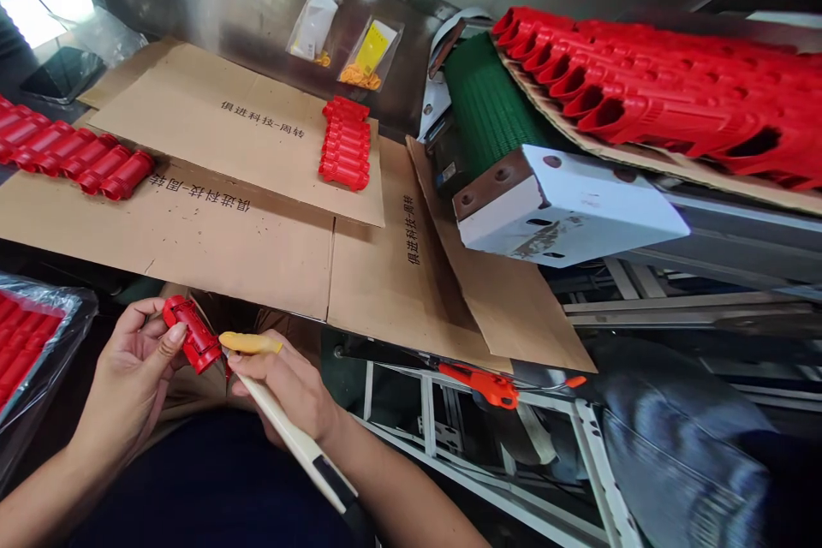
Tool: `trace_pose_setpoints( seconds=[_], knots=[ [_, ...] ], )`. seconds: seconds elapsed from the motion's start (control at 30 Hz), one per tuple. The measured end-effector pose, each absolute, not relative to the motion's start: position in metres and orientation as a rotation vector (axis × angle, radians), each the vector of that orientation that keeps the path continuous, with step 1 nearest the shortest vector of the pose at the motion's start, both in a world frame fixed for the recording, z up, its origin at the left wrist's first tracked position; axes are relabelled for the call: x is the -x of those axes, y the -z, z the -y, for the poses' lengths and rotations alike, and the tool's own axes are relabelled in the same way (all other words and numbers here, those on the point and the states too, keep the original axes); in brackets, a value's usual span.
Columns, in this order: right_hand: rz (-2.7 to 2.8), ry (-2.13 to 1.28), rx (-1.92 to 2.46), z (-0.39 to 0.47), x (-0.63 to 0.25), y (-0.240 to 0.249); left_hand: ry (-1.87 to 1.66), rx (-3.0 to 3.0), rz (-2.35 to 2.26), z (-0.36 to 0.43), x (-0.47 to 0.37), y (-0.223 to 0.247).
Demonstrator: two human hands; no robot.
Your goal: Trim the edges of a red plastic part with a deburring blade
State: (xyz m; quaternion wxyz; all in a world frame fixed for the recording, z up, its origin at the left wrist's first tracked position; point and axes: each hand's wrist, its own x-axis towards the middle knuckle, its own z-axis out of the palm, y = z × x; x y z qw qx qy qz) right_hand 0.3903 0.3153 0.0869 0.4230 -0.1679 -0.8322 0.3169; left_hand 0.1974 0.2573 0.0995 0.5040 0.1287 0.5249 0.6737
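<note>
My left hand point(132, 377) holds a small red plastic part point(191, 334) between thumb and fingers, low at the left over my lap. My right hand point(288, 381) grips a cream-handled trimming knife point(301, 445), its tip touching the red part. The forefinger of that hand wears a yellow finger cot point(250, 343). Both hands meet just below the near edge of the flattened cardboard point(257, 240).
Red parts lie in a row point(77, 154) at the left and in a stack point(347, 144) on the cardboard. A bag-lined bin of red parts point(26, 342) sits far left. A green conveyor point(488, 111) and larger red mouldings point(674, 86) are at right. An orange tool point(488, 385) lies below.
</note>
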Motion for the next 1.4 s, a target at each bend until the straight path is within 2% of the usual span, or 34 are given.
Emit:
trace_pose_setpoints(
  seconds=[0.2, 0.4, 0.7, 0.8, 0.87, 0.93, 1.0, 1.1, 1.2, 1.4],
  knots=[
    [1.749, -1.361, 0.698, -0.311, -0.389, -0.088, -1.644, -0.47, -1.32, -0.248, -0.194, -0.092],
    [1.212, -1.879, 0.682, -0.311, -0.379, -0.083, -1.711, -0.868, -1.437, -0.244, -0.192, -0.082],
    [0.499, -2.235, 0.614, -0.306, -0.363, -0.084, -1.762, -1.122, -1.637, -0.239, -0.196, -0.081],
    [0.45, -2.277, 0.582, -0.304, -0.363, -0.084, -1.763, -1.079, -1.621, -0.239, -0.196, -0.081],
    [0.638, -2.342, 0.42, -0.302, -0.369, -0.085, -1.75, -0.982, -1.548, -0.24, -0.195, -0.082],
    [1.108, -2.227, 0.255, -0.303, -0.379, -0.088, -1.706, -0.841, -1.447, -0.241, -0.193, -0.082],
    [1.504, -1.903, 0.277, -0.307, -0.389, -0.093, -1.666, -0.713, -1.352, -0.241, -0.19, -0.081],
    [1.672, -1.334, 0.606, -0.312, -0.393, -0.098, -1.631, -0.658, -1.299, -0.24, -0.188, -0.079],
    [1.784, -0.949, 0.636, -0.312, -0.383, -0.096, -1.602, -0.725, -1.341, -0.237, -0.191, -0.081],
    [1.861, -0.774, 0.469, -0.309, -0.363, -0.085, -1.589, -0.955, -1.439, -0.238, -0.196, -0.09]
  ],
)
